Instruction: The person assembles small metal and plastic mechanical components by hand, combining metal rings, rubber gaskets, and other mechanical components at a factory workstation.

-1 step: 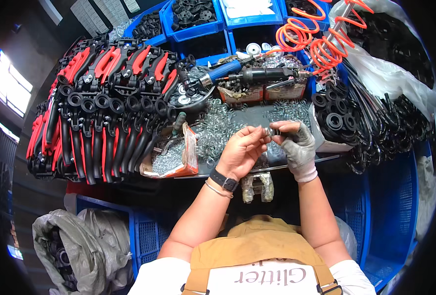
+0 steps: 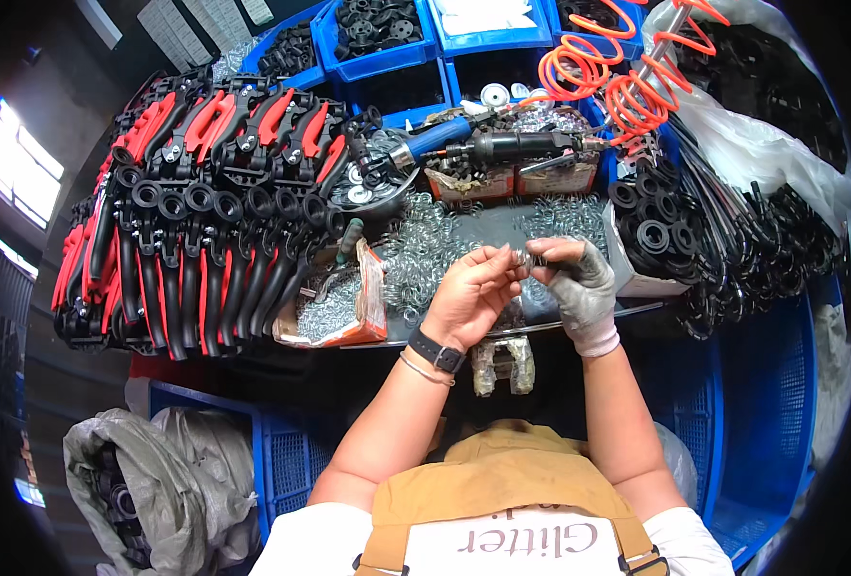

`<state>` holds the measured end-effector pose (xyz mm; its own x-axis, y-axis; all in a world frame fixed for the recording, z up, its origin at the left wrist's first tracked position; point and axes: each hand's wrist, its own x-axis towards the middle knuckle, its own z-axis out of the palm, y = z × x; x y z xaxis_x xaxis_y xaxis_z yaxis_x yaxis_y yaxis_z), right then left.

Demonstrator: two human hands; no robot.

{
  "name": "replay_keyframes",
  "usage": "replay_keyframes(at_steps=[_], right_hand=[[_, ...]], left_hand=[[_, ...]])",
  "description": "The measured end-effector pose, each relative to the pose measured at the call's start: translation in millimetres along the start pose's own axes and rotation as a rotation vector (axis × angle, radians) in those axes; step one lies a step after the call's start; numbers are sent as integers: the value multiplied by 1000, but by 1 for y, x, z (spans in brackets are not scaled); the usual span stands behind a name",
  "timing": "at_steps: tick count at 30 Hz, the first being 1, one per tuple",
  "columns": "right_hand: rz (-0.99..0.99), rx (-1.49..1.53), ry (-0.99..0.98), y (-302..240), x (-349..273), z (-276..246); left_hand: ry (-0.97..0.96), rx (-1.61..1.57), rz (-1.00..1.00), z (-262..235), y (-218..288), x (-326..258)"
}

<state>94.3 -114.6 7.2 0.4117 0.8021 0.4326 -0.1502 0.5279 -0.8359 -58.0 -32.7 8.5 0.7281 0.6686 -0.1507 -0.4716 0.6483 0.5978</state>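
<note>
Over the front of the bench my hands meet, fingertips close together around a small metal coil spring (image 2: 533, 259). My left hand (image 2: 478, 293), bare with a dark watch at the wrist, is closed in a pinch at the spring's left end. My right hand (image 2: 584, 291) wears a grey-white glove with bare fingertips and pinches the other end. Fingers partly cover the spring. Loose springs lie in a pile (image 2: 416, 245) behind my left hand, with another pile (image 2: 570, 219) behind my right. Below the hands, a worn metal fixture (image 2: 502, 365) juts from the bench edge.
Stacked red-and-black handle assemblies (image 2: 214, 211) fill the left. A box of small metal parts (image 2: 334, 307) sits beside them. Behind lie a blue-ended power screwdriver (image 2: 435, 142) and an orange coiled hose (image 2: 627, 96). At right are a box of black rings (image 2: 651, 221) and black rods (image 2: 752, 230).
</note>
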Motion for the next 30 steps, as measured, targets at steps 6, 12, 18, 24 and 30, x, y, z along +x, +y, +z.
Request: replay_keyframes(at_steps=[6,12,18,24,30], right_hand=[[-639,-826,-467,-12,8,-5],[252,-154,57,-9,3,2],[511,-232,80,-5,14,2],[-699,-960,-350,3,21,-12],[-179,-923,-6,10,23,-8]], left_hand=[[162,40,80,-9,-8,15],[140,157,208,2,-16,20],[144,585,316,2,-15,22],[181,235,-131,5,9,38],[310,1153,510,-1,-1,47]])
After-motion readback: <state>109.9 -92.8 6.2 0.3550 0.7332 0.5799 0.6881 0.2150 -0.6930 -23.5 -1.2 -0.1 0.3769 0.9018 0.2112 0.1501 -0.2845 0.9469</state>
